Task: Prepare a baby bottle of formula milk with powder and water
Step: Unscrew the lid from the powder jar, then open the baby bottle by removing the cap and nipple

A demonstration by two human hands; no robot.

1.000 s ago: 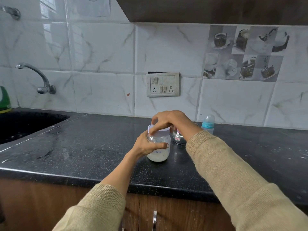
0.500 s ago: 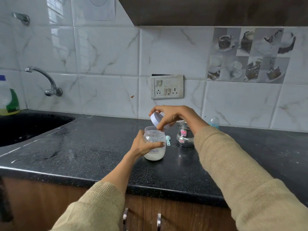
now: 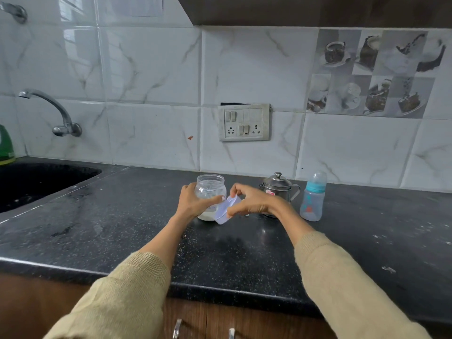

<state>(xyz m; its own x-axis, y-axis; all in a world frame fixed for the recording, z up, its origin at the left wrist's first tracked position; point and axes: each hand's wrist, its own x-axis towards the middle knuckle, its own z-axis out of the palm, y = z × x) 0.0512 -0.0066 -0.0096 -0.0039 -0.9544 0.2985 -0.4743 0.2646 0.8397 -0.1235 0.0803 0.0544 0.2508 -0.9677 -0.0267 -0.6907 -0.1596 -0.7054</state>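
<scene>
While the powder jar (image 3: 210,196) stands open on the black counter (image 3: 102,228), both hands work at it just in front of the wall.
Jar: clear glass, upright, mouth uncovered, a layer of white powder in its bottom; it sits near the middle of the counter, left of the steel pot.
Left hand (image 3: 193,201): wrapped round the jar from its left side, thumb across the front of the glass, gripping it firmly.
Lid (image 3: 226,210): white, off the jar, tilted on edge just to the jar's right and low, close to the counter; whether its lower rim touches the surface I cannot tell.
Right hand (image 3: 252,201): pinching the lid between thumb below and fingers above, its wrist crossing in front of the steel pot.
Steel pot (image 3: 278,187): small, lidded with a knob on top, handle to the right, a red label on its front, standing just behind the right hand.
Baby bottle (image 3: 314,195): grey-clear body with a teal collar and a clear cap over the teat, upright, right of the steel pot and apart from it.
Sleeves: beige knit on both forearms, pushed back from the wrists.
Sink (image 3: 36,182): black basin set into the counter at far left.
Tap (image 3: 52,111): chrome, mounted on the marble-patterned tiles above the sink.
Switch panel (image 3: 244,122): on the wall behind the jar.
</scene>
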